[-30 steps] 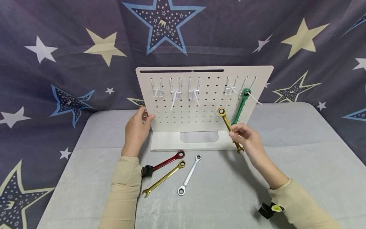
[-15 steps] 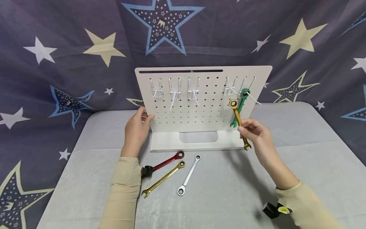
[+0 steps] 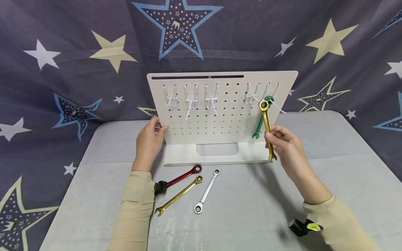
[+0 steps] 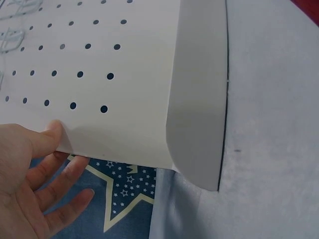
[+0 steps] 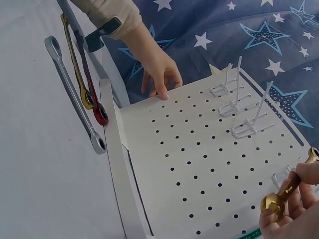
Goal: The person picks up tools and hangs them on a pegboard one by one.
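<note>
My right hand (image 3: 287, 148) pinches a gold ratchet wrench (image 3: 266, 120) near its lower half, ring end up and open-jaw end down. The wrench's ring overlaps the upper part of a green wrench (image 3: 258, 128) in the head view. That green wrench hangs on the rightmost hook (image 3: 278, 106) of a white pegboard (image 3: 204, 138). With thumb in front and fingers behind, my left hand (image 3: 148, 144) grips the board's left edge; the left wrist view shows the thumb (image 4: 52, 134) on the perforated face. Whether the gold ring touches the hook tip cannot be told.
Bare white hooks (image 3: 192, 103) stick out from the board's upper left, and one hook (image 3: 251, 97) sits beside the green wrench. On the grey table (image 3: 245, 219) before the base lie a red wrench (image 3: 183, 176), another gold wrench (image 3: 179, 196) and a silver wrench (image 3: 207, 191).
My right hand has carried the gold wrench right and upward, and the wrench has turned more upright, now in front of the green one. The left hand stays on the board's edge.
</note>
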